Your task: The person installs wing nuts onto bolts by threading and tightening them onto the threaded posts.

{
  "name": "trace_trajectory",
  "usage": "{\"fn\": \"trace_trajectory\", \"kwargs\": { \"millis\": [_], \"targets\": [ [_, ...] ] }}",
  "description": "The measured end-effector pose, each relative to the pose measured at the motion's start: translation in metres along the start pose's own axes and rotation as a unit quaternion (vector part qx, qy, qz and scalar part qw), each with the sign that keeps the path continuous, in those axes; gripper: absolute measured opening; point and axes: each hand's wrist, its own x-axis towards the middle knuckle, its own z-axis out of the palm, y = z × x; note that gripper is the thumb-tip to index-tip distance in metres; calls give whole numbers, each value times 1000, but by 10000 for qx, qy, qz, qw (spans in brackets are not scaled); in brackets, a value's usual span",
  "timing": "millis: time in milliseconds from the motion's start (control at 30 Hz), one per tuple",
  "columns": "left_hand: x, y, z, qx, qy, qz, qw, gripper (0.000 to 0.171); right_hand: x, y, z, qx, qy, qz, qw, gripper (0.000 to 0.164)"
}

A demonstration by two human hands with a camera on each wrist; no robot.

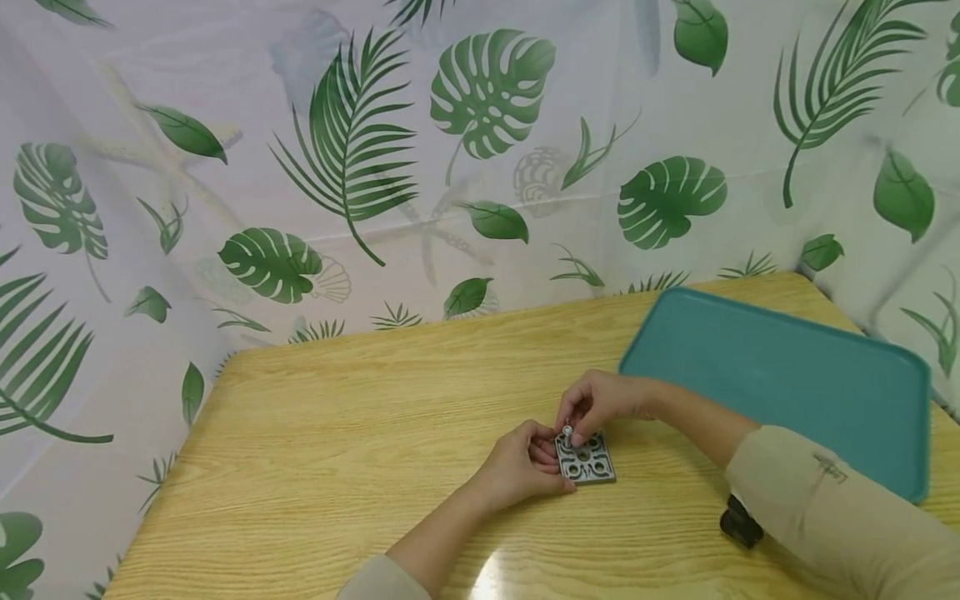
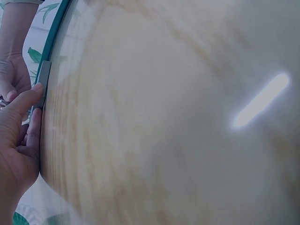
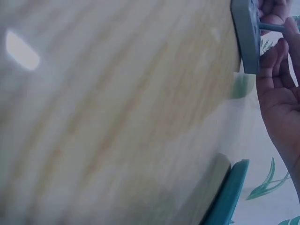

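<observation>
A square grey metal plate [image 1: 597, 465] with round holes and curved grooves lies on the wooden table. My left hand [image 1: 517, 465] holds it at its left side, thumb along the near edge. In the left wrist view, that thumb and a finger meet the plate's edge [image 2: 44, 77]. Over the plate's far left corner, my right hand [image 1: 606, 402] pinches a small metal bolt [image 1: 567, 432] that stands roughly upright. The right wrist view shows the bolt's thin shank [image 3: 272, 27] running to the plate's face [image 3: 247, 37]; whether it sits inside a hole is hard to tell.
A teal tray [image 1: 780, 358] lies at the right of the wooden table [image 1: 337, 450], behind the right forearm. Something small and black [image 1: 741, 525] shows below the right sleeve. A leaf-patterned cloth [image 1: 420, 167] hangs behind the table's far edge.
</observation>
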Motion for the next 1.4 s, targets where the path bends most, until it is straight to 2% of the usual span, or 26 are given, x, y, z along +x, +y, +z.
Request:
{"fn": "trace_trajectory", "kwargs": {
  "millis": [367, 533, 633, 767, 867, 967, 1067, 1267, 1333, 1400],
  "targets": [
    [0, 1, 0, 17, 5, 48, 10000, 60, -9, 6, 14, -233, 825, -287, 9959, 20],
    [0, 1, 1, 13, -10, 44, 10000, 60, -14, 8, 25, -657, 1435, -438, 9865, 15],
    [-1, 1, 1, 23, -7, 34, 10000, 60, -17, 6, 38, -1069, 2045, -519, 9716, 14],
    [-1, 1, 1, 51, -5, 20, 10000, 61, -19, 0, 55, -1892, 2797, -619, 9392, 18],
    [0, -1, 1, 57, -4, 27, 10000, 61, -20, -5, 63, -2483, 3079, -597, 9165, 22],
    [0, -1, 1, 58, -13, 42, 10000, 60, -22, -8, 65, -2863, 3190, -464, 9023, 27],
    [-1, 0, 0, 78, 5, 37, 10000, 60, -24, -10, 66, -3025, 3213, -352, 8967, 31],
    [0, 0, 1, 150, 71, 38, 9999, 61, -27, -10, 66, -3081, 3101, -560, 8976, 32],
    [0, -1, 1, 151, 74, 38, 9999, 62, -27, -9, 66, -3053, 3018, -640, 9009, 31],
    [0, -1, 1, 150, 82, 47, 9998, 62, -29, -9, 64, -2905, 2868, -620, 9108, 28]
  ]
}}
